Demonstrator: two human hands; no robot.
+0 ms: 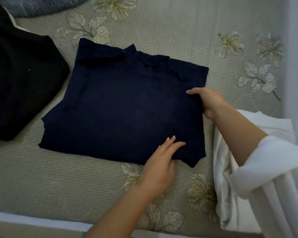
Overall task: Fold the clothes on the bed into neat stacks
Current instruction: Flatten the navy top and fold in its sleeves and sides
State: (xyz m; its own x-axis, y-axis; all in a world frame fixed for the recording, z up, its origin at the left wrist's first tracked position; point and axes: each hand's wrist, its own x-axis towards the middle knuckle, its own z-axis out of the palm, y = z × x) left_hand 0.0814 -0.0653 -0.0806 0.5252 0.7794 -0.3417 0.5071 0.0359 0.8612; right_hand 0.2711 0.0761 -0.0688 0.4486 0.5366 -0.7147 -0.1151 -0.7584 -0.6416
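Shirt (pixel 127 103), navy and folded to a rough square, lies flat on the bed (pixel 58 177), collar on its far side. Left hand (pixel 160 162) rests on the shirt's near edge, fingers straight and close together, pressing the cloth down. Right hand (pixel 208 102) pinches the shirt's right edge, thumb on top, fingers curled under. Bare bedspread shows along the shirt's near and far sides. Left of the shirt a black garment (pixel 21 83) lies close to its left edge. Right of the shirt, just beside its near corner, lies white cloth (pixel 225 194). Beyond the shirt, far left, sits a grey bundle (pixel 41 6)
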